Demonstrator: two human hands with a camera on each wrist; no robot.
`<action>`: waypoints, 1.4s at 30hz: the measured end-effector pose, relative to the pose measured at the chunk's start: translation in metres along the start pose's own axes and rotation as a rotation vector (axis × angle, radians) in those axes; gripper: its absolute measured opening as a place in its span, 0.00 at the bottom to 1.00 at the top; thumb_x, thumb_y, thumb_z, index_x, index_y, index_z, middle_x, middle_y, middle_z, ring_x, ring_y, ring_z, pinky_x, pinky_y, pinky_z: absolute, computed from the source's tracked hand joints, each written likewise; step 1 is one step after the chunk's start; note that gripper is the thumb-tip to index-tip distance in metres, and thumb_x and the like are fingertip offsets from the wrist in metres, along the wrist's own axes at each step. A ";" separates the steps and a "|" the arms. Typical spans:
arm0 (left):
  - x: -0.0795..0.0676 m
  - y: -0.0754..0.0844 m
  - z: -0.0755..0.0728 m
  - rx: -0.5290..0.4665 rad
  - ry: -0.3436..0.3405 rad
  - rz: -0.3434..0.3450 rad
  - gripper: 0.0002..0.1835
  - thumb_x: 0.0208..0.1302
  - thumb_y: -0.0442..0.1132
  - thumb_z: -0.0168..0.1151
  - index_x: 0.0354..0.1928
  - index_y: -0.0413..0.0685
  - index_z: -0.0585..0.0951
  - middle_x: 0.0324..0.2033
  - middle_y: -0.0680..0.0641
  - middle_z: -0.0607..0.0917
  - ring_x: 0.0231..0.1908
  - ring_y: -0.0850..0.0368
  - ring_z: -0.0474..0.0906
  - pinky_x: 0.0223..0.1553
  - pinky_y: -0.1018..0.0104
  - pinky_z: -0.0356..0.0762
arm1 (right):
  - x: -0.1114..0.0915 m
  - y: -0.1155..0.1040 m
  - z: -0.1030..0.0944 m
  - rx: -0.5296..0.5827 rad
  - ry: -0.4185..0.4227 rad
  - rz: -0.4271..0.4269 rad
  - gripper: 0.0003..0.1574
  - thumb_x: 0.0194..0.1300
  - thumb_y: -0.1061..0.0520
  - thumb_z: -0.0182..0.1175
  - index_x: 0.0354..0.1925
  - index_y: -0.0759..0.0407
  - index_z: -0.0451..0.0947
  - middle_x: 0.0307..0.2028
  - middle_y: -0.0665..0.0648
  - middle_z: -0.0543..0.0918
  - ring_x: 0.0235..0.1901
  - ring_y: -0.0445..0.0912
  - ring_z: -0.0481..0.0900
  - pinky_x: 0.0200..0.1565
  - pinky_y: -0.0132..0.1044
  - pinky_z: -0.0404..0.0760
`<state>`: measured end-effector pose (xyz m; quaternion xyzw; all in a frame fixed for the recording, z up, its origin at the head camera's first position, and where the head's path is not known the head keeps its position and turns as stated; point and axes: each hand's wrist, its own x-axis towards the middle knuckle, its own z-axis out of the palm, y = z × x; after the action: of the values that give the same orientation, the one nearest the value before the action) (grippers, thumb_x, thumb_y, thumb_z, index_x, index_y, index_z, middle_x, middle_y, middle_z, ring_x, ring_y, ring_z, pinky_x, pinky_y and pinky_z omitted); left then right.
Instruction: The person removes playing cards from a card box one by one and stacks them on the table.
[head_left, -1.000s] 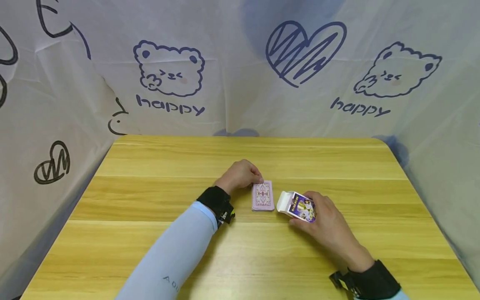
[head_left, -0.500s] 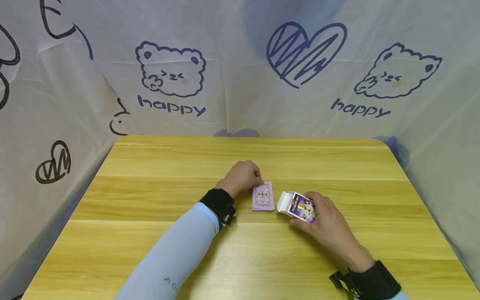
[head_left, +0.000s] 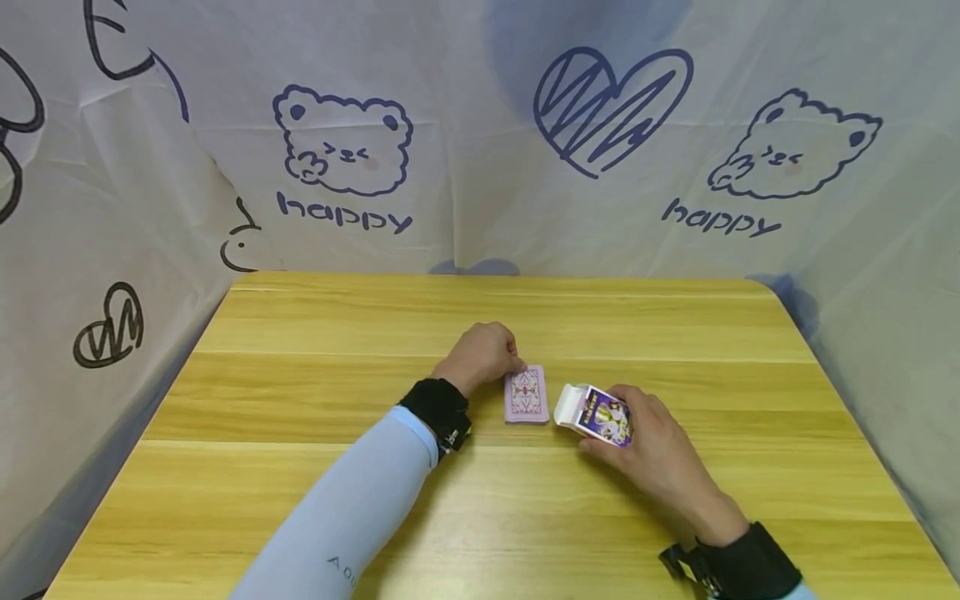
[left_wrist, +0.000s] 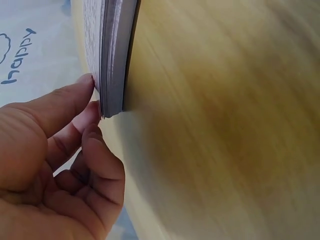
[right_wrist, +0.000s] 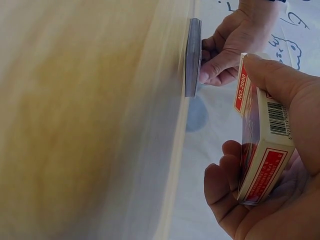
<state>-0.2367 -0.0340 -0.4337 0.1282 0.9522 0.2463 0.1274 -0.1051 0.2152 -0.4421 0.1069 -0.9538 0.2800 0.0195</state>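
Note:
A deck of playing cards point(head_left: 526, 395) with pink patterned backs lies face down on the table. At its far left corner my left hand point(head_left: 482, 357) pinches with thumb and forefinger. In the left wrist view the thumb is on the top of the deck point(left_wrist: 114, 55) and the forefinger meets its end; the other fingers curl below. To the right of the deck my right hand point(head_left: 660, 450) grips a purple and white card box point(head_left: 604, 415) between thumb and fingers, its white flap open toward the deck. A barcode and red label show on the box point(right_wrist: 265, 170) in the right wrist view.
The wood-grain table point(head_left: 315, 400) has rounded far corners. A pale cloth point(head_left: 480, 208) with drawn bears, hearts and lettering hangs behind it and along both sides. Black camera straps point(head_left: 437, 410) sit on both wrists.
Very little differs. My left wrist has shifted slightly to the right, with the fingertips still at the deck's corner. The right hand and the card box stay in place.

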 end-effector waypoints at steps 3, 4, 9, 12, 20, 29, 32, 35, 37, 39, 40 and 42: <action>0.000 -0.001 0.000 -0.012 0.009 0.004 0.13 0.58 0.49 0.69 0.24 0.51 0.79 0.22 0.52 0.78 0.25 0.57 0.72 0.25 0.68 0.66 | 0.000 -0.001 0.000 -0.002 -0.001 0.002 0.52 0.48 0.30 0.70 0.60 0.57 0.64 0.45 0.60 0.76 0.39 0.51 0.73 0.36 0.45 0.75; 0.000 -0.001 0.000 -0.015 0.013 0.007 0.13 0.58 0.49 0.69 0.24 0.51 0.79 0.21 0.52 0.78 0.25 0.57 0.72 0.25 0.68 0.65 | 0.000 -0.001 0.000 -0.004 -0.001 0.002 0.53 0.48 0.29 0.70 0.60 0.57 0.64 0.45 0.60 0.76 0.39 0.51 0.73 0.36 0.45 0.75; -0.002 -0.002 0.000 -0.020 0.019 0.026 0.13 0.58 0.49 0.70 0.24 0.51 0.79 0.21 0.53 0.78 0.25 0.57 0.72 0.24 0.68 0.65 | 0.000 -0.001 -0.001 -0.006 0.001 -0.005 0.52 0.48 0.31 0.71 0.60 0.57 0.64 0.44 0.60 0.76 0.38 0.50 0.73 0.35 0.44 0.74; -0.002 -0.002 -0.001 -0.026 0.012 0.025 0.13 0.57 0.50 0.70 0.24 0.52 0.80 0.21 0.53 0.79 0.25 0.58 0.72 0.24 0.69 0.66 | 0.000 -0.002 -0.001 -0.007 0.007 -0.015 0.50 0.47 0.34 0.72 0.59 0.57 0.64 0.43 0.60 0.76 0.37 0.50 0.72 0.35 0.43 0.74; -0.006 -0.004 -0.010 -0.048 0.049 -0.034 0.14 0.61 0.52 0.66 0.27 0.52 0.81 0.24 0.51 0.81 0.26 0.57 0.74 0.24 0.68 0.69 | 0.001 -0.002 0.000 -0.008 0.019 -0.039 0.50 0.48 0.34 0.73 0.60 0.57 0.65 0.45 0.60 0.76 0.39 0.50 0.72 0.36 0.44 0.74; -0.039 0.018 -0.030 -0.242 0.076 -0.028 0.09 0.63 0.49 0.64 0.32 0.53 0.80 0.30 0.51 0.82 0.30 0.55 0.75 0.28 0.65 0.72 | 0.007 -0.008 0.000 0.025 0.035 -0.105 0.51 0.48 0.33 0.71 0.61 0.56 0.65 0.52 0.59 0.73 0.46 0.51 0.70 0.44 0.50 0.73; -0.057 0.028 -0.028 -0.293 0.055 0.010 0.08 0.63 0.48 0.64 0.32 0.53 0.80 0.29 0.51 0.82 0.30 0.56 0.75 0.28 0.65 0.72 | 0.008 -0.013 0.001 0.034 0.021 -0.111 0.50 0.48 0.35 0.73 0.61 0.56 0.65 0.52 0.60 0.73 0.47 0.51 0.70 0.44 0.50 0.74; -0.072 0.035 -0.020 -0.319 0.027 0.038 0.08 0.63 0.48 0.63 0.29 0.54 0.81 0.27 0.52 0.82 0.28 0.57 0.75 0.27 0.66 0.71 | 0.009 -0.018 0.004 0.036 0.007 -0.116 0.49 0.47 0.37 0.74 0.60 0.55 0.65 0.52 0.59 0.73 0.47 0.51 0.69 0.44 0.49 0.73; -0.080 0.037 -0.014 -0.338 0.013 0.043 0.09 0.62 0.48 0.63 0.27 0.55 0.81 0.25 0.53 0.82 0.26 0.58 0.74 0.26 0.67 0.69 | 0.009 -0.022 0.006 0.035 0.002 -0.129 0.49 0.47 0.38 0.74 0.60 0.55 0.65 0.52 0.58 0.73 0.48 0.51 0.69 0.44 0.49 0.73; -0.085 0.036 -0.007 -0.371 -0.001 0.035 0.10 0.62 0.49 0.64 0.26 0.55 0.81 0.25 0.54 0.81 0.25 0.58 0.73 0.25 0.67 0.68 | 0.010 -0.025 0.008 0.033 0.007 -0.150 0.49 0.47 0.38 0.75 0.60 0.55 0.65 0.52 0.58 0.73 0.48 0.50 0.69 0.44 0.48 0.74; -0.087 0.035 -0.004 -0.390 -0.010 0.029 0.10 0.61 0.49 0.65 0.26 0.55 0.81 0.25 0.54 0.81 0.24 0.58 0.73 0.24 0.67 0.68 | 0.010 -0.026 0.009 0.032 0.011 -0.165 0.49 0.46 0.38 0.75 0.60 0.55 0.65 0.52 0.58 0.74 0.48 0.50 0.70 0.45 0.48 0.74; -0.090 0.032 0.002 -0.416 -0.025 0.020 0.11 0.60 0.51 0.66 0.26 0.54 0.81 0.24 0.54 0.81 0.24 0.58 0.73 0.24 0.67 0.68 | 0.010 -0.028 0.011 0.033 0.018 -0.190 0.48 0.46 0.38 0.75 0.59 0.54 0.66 0.51 0.57 0.74 0.49 0.50 0.70 0.45 0.48 0.75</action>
<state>-0.1464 -0.0337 -0.4029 0.1118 0.8778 0.4373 0.1605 -0.1085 0.1844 -0.4354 0.1945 -0.9345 0.2933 0.0526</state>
